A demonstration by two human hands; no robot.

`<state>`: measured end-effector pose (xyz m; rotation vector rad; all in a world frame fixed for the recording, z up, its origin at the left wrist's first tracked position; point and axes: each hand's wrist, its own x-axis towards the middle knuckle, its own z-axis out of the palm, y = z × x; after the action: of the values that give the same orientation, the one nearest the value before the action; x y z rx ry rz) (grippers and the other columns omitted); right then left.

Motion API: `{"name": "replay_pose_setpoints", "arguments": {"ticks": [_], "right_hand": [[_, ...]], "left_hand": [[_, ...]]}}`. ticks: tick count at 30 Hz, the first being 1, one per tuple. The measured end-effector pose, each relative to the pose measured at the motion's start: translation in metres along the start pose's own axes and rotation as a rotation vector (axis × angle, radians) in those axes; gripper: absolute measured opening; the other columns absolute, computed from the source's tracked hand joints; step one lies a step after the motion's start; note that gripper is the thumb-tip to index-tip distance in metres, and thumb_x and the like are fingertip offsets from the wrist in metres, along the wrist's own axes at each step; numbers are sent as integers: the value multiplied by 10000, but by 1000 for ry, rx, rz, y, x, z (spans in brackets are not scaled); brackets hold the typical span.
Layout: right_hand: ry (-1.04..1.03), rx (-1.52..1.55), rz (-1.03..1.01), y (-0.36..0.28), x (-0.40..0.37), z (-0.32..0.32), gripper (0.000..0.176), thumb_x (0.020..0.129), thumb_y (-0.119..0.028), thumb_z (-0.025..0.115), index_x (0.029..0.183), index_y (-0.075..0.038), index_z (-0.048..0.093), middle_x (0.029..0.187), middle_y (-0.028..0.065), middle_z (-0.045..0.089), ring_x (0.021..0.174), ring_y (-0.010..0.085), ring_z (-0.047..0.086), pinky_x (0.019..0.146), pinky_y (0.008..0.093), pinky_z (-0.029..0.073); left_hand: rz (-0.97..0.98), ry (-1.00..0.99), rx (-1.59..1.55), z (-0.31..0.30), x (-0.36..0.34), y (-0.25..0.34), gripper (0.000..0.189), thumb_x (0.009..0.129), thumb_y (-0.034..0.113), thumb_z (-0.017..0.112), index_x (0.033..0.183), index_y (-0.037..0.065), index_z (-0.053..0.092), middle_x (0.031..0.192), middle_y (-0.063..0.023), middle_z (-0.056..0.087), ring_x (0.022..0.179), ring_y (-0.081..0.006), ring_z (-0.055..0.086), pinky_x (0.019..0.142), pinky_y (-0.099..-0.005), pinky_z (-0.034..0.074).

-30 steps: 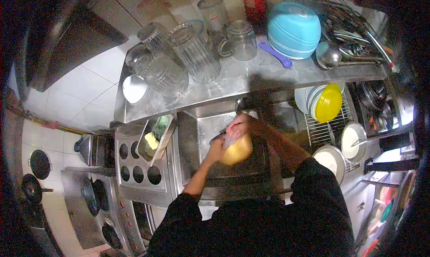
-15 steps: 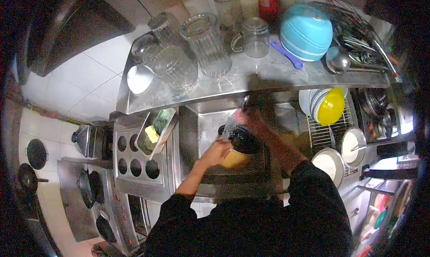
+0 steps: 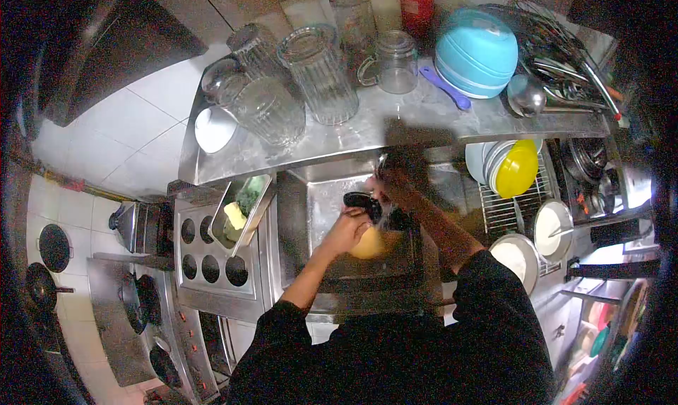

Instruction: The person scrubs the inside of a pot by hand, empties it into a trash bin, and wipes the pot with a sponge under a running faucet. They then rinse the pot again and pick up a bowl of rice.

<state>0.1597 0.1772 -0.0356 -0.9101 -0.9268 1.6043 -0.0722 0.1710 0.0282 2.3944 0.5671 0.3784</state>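
Note:
In the sink (image 3: 328, 193), my left hand (image 3: 347, 230) is closed on the rim of a bowl (image 3: 369, 244), yellow outside and dark inside. The bowl is tilted, and its inside is partly hidden by my hand. Close to the bowl and just below the dark tap (image 3: 382, 165) is my right hand (image 3: 392, 188). Its fingers are smeared and shaded, so whether they hold anything does not show. Some water glints near the bowl's right side.
Glass jugs (image 3: 321, 73), a light-blue bowl (image 3: 477, 55) and a purple spoon (image 3: 445, 88) stand on the steel shelf (image 3: 339, 140) above. Left of the sink is a metal tray (image 3: 258, 211) with a yellow sponge (image 3: 234, 214). A rack (image 3: 498, 207) at right carries a yellow bowl (image 3: 518, 168).
The bowl in my left hand has tipped further and turned. The clear stream of water into it is no longer distinct. My right hand stays near the tap.

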Motion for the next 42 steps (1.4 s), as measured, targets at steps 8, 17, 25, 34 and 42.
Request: {"name": "replay_pose_setpoints", "arguments": {"ticks": [8,17,25,34,42], "right_hand": [[-116,-8,-5,-24,-4,6,319,980,-340,523,998,-37,619,924,86,651,841,204,615,763,340,486],[112,-103,-96,-27,-6,1,302,968,-333,543,969,-40,616,917,79,656,833,204,616,750,326,490],[-27,22,-22,-46,-16,17,289,957,-327,562,944,-43,614,911,72,660,826,203,617,739,313,494],[-378,-121,-312,-20,-8,-2,432,975,-331,544,1085,79,622,967,126,662,864,165,608,799,308,509],[-18,38,-38,-23,-16,3,434,981,-385,536,1032,28,661,931,121,669,863,176,630,785,316,521]], "left_hand": [[-411,376,-311,54,-15,-100,176,931,168,613,982,11,673,793,-145,688,750,-209,661,665,-351,491],[-859,696,-1581,59,-41,-80,414,1042,319,482,1346,40,521,1307,-97,604,1168,-233,585,1014,-403,462],[-874,749,-1998,66,-33,-70,507,1056,409,403,1433,72,445,1407,-102,543,1286,-255,519,1099,-434,409],[-543,419,-66,88,23,-53,297,865,352,708,1008,92,722,896,-132,735,798,-279,705,727,-402,562],[-354,-181,703,78,-8,-41,215,821,257,645,914,83,729,962,-125,714,961,-271,655,964,-428,380]]}}
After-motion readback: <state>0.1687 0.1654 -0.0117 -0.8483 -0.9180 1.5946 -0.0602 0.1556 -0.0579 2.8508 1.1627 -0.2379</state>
